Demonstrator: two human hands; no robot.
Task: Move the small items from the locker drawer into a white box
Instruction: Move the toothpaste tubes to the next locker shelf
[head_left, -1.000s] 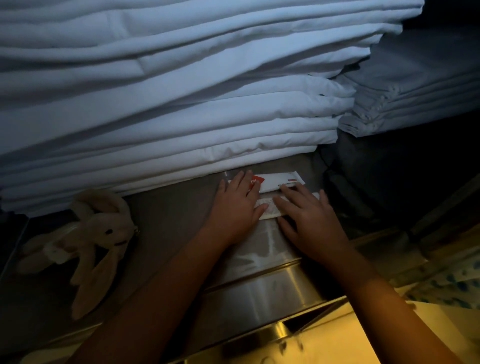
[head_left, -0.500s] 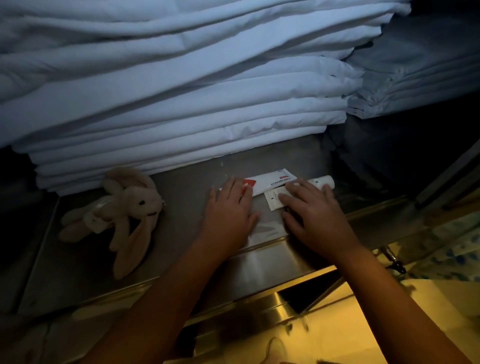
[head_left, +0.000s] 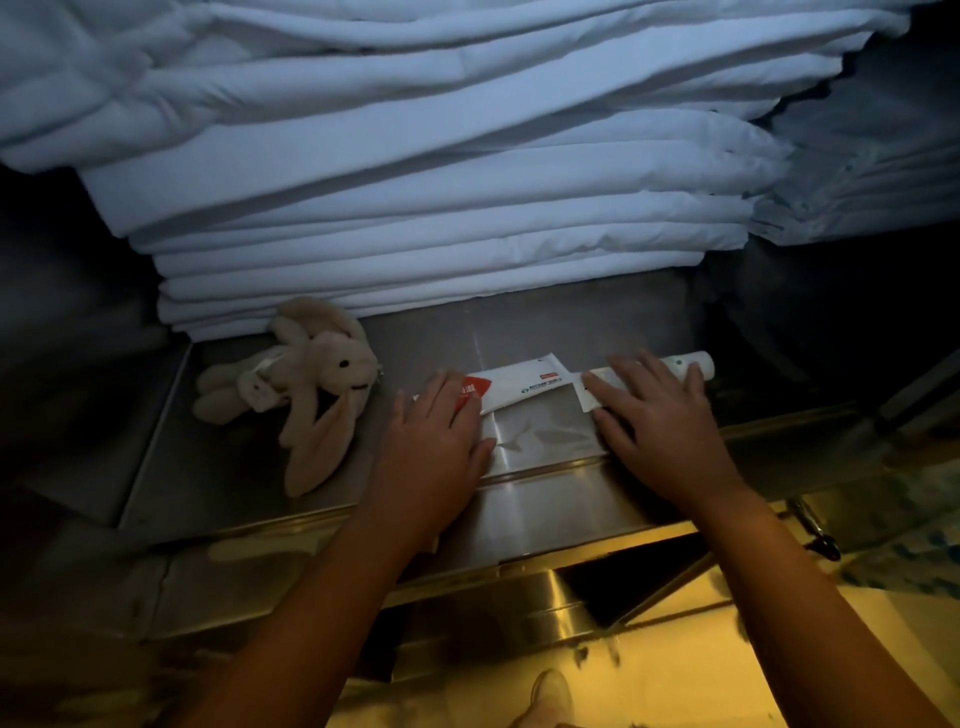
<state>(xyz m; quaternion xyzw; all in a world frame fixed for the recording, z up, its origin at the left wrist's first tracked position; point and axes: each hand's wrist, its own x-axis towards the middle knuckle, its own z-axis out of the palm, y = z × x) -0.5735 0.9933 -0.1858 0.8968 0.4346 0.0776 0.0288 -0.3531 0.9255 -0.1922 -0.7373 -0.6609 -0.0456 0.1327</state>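
The left hand (head_left: 436, 436) lies flat on the red-and-white tube (head_left: 524, 382). The right hand (head_left: 654, 415) lies flat on the white-capped tube (head_left: 691, 358). All the fingers are straight. Both tubes lie in the metal drawer (head_left: 234, 467). They look light and squishy, maybe slippery, so pinch each around its middle.

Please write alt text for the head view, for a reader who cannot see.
Two bare hands rest on white tubes in a metal drawer: the left hand on a red-ended tube, the right hand on a capped tube. A plush rabbit lies left of them, near stacked white sheets.
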